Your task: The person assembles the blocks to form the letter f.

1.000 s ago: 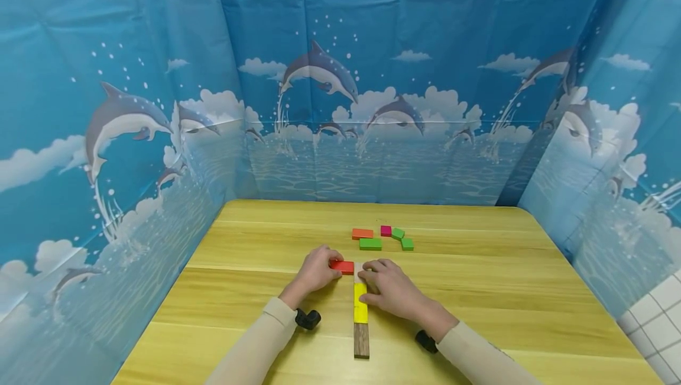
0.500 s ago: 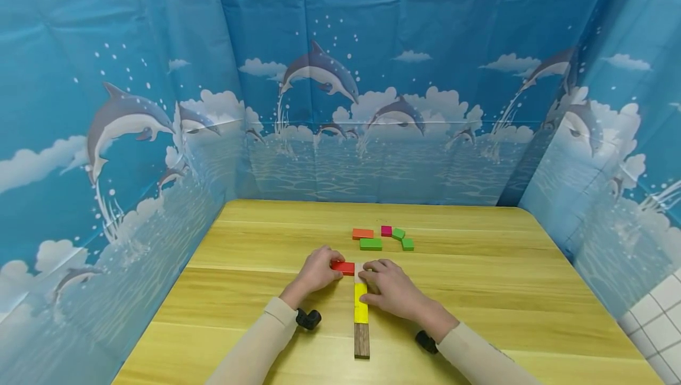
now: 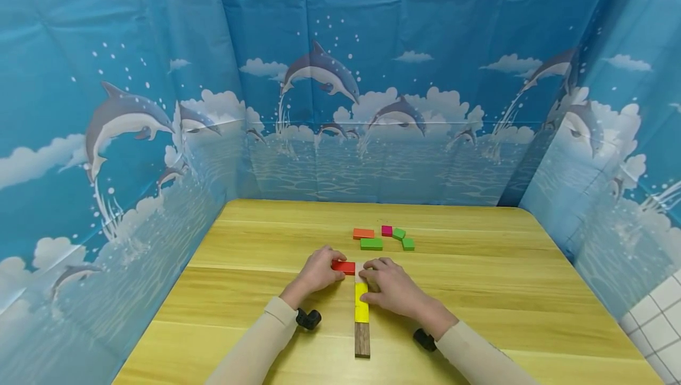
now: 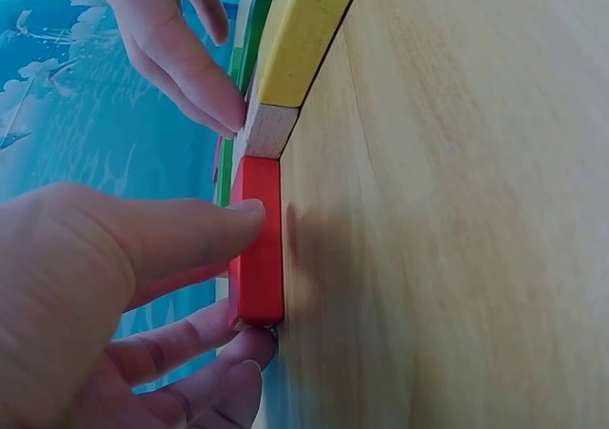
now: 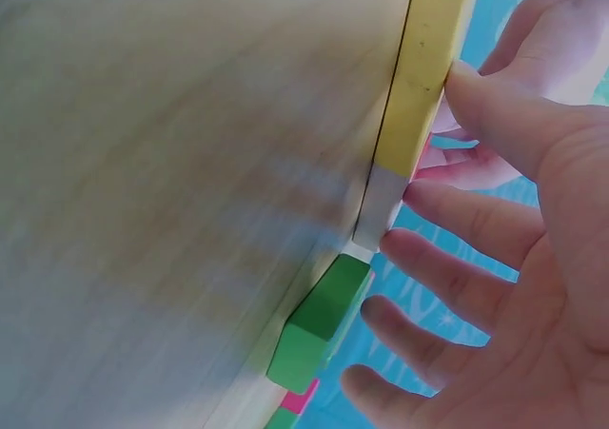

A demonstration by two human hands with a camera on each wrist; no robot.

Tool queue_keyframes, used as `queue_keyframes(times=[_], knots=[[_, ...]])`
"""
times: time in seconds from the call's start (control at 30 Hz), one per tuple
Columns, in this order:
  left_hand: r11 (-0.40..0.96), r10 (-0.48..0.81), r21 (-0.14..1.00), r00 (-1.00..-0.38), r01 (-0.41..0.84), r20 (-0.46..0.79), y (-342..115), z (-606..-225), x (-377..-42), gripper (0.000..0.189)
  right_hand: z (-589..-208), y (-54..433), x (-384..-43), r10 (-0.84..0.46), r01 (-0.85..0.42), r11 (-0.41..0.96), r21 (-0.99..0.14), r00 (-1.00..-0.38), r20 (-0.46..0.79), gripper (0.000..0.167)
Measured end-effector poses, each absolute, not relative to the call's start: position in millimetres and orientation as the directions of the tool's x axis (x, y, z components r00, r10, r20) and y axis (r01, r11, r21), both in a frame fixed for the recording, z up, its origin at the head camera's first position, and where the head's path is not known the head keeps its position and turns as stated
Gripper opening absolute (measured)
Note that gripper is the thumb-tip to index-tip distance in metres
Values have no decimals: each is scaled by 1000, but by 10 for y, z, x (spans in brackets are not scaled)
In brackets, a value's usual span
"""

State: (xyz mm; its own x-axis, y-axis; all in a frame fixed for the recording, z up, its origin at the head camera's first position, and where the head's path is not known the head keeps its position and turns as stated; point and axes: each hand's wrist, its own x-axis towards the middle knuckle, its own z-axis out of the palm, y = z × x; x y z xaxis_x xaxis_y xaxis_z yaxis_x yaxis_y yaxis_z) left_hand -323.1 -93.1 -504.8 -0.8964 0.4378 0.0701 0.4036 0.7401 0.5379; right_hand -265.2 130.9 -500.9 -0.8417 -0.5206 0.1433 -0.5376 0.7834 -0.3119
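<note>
My left hand point(image 3: 318, 271) holds a red block point(image 3: 348, 268), thumb on its near side and fingers round its far left end. In the left wrist view, the red block point(image 4: 259, 267) lies flat with its end against a whitish block point(image 4: 270, 130). That whitish block tops a straight column, with a yellow block point(image 3: 362, 309) below it and a dark brown wood block point(image 3: 362, 340) nearest me. My right hand point(image 3: 396, 291) rests on the column, loosely spread. Its thumb touches the yellow block and its fingertips the whitish block point(image 5: 379, 201).
Behind the hands lie an orange block point(image 3: 364, 233), a long green block point(image 3: 371, 244), a magenta block point(image 3: 386, 230) and two small green blocks, one a square point(image 3: 408, 244). A dolphin-print curtain point(image 3: 367, 160) surrounds the wood-grain table point(image 3: 239, 337).
Almost nothing differs. Both hands keep their places on the red block and the column; the whole view shifts only very slightly.
</note>
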Motion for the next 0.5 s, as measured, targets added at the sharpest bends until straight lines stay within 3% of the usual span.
queue_keyframes(times=[0.23, 0.5], knots=[[739, 433, 542, -898, 401, 75, -943, -5046, -3223, 36, -4966, 1327, -2689, -491, -527, 775, -350, -850, 192, 49], [745, 424, 509, -895, 432, 139, -930, -4976, -3119, 33, -4883, 1403, -2778, -365, -439, 826, -354, -895, 256, 44]])
